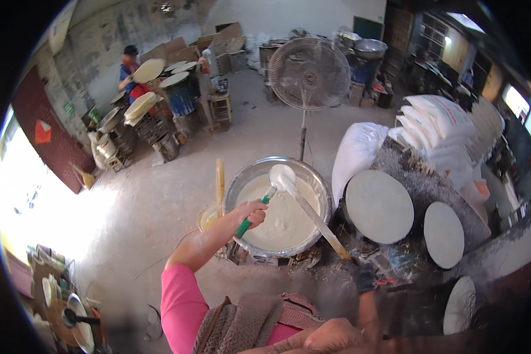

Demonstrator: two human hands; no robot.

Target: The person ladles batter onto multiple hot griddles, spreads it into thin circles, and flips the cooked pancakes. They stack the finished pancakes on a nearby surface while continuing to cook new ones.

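Before me sits a wide metal basin (322, 190) of thick off-white batter (278, 217). Above the batter, my left hand (253, 213) grips the green handle of a ladle (248, 223). The ladle's bowl, coated white, lies toward the basin's far side. A wooden stick (321, 228) slants across the basin's right rim, its batter-coated end at the ladle's bowl. The near end is in my right hand (363, 276), which wears a dark glove and is partly blurred. Right of the basin, a large pale round disc (379, 207) covers a round stove top.
Two more pale discs (444, 235) (459, 305) are further right. Stacked white sacks (438, 119) stand behind them. A pedestal fan (309, 75) rises beyond the basin; a small bucket (207, 217) with a wooden handle stands left. A person (130, 71) holds a pale disc at far left.
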